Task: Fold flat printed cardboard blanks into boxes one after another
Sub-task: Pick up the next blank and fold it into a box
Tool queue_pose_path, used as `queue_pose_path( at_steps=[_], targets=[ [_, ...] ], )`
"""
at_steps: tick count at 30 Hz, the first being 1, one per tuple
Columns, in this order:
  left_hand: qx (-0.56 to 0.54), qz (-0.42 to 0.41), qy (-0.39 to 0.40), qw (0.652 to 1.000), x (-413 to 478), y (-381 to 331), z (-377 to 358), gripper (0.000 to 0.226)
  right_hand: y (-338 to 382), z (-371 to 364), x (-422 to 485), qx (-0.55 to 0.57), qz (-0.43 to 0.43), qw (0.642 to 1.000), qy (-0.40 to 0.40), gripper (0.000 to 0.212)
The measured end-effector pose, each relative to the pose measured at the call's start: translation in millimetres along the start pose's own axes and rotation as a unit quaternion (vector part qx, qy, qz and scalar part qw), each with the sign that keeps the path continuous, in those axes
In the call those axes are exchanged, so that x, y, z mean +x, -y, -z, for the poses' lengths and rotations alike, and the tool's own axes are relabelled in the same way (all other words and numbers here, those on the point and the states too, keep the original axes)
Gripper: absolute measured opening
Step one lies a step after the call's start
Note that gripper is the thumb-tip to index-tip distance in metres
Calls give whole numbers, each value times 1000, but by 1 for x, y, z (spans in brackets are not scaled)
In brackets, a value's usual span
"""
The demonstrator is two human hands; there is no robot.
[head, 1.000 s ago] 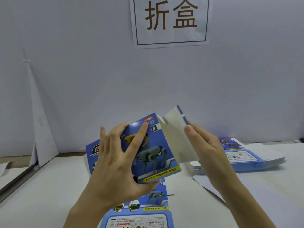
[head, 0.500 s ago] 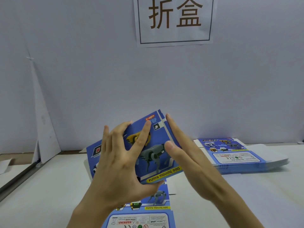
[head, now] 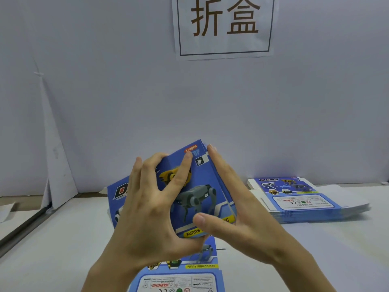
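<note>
Blue cardboard, mid-frame: the box (head: 202,186) is up off the counter (head: 52,249) with both hands on it. The left hand (head: 151,211) grips the dog-printed front, fingers spread over the face and thumb hooked under the bottom edge. The right hand (head: 237,213) lies flat against the right end, straight fingers pressing, thumb on the front. Best play, I'd say: brace the body and push evenly so the end seats square. Inside the box? Hidden. A stack of flat blanks (head: 305,205) waits at right, and one blank (head: 181,279) lies bottom centre.
</note>
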State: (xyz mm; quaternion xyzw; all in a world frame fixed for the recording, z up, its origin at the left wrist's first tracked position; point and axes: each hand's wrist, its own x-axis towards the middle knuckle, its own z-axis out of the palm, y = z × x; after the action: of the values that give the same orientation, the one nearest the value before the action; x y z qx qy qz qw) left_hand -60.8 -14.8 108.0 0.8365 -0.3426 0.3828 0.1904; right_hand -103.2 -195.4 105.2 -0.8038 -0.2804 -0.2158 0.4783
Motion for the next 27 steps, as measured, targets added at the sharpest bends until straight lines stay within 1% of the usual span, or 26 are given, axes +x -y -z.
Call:
queue_pose_path(
  at_steps=[2,3,6,7,10,15,17,22,25,27],
  targets=[
    [-14,-5,-2,1000,-1,1,1,112,0,0,-1,-26,18,999,-16,88],
    [-22,-8,-2,1000,-1,1,2,112,0,1,-1,-21,22,999,-16,87],
    [-66,7,0,998,-2,6,2,111,-2,10,-2,44,35,998,-2,80],
    [-89,20,1,996,-2,8,3,111,-3,13,-2,49,48,998,-7,75],
    [-143,56,3,988,-3,11,4,110,-4,12,-1,-12,90,994,-56,59],
    [-127,71,-7,989,-4,6,5,108,-4,-2,2,-87,124,983,-106,54],
    [-126,69,-10,990,-3,5,7,106,-4,-3,3,-100,134,979,-115,52],
    [-93,64,-9,994,-2,7,7,109,-7,-1,1,-143,143,971,-127,56],
    [-87,67,-4,994,-2,7,6,109,-9,-3,-2,-131,131,974,-128,51],
    [-101,80,5,992,-2,6,4,111,-9,-7,-3,-78,93,984,-132,50]
  ],
)
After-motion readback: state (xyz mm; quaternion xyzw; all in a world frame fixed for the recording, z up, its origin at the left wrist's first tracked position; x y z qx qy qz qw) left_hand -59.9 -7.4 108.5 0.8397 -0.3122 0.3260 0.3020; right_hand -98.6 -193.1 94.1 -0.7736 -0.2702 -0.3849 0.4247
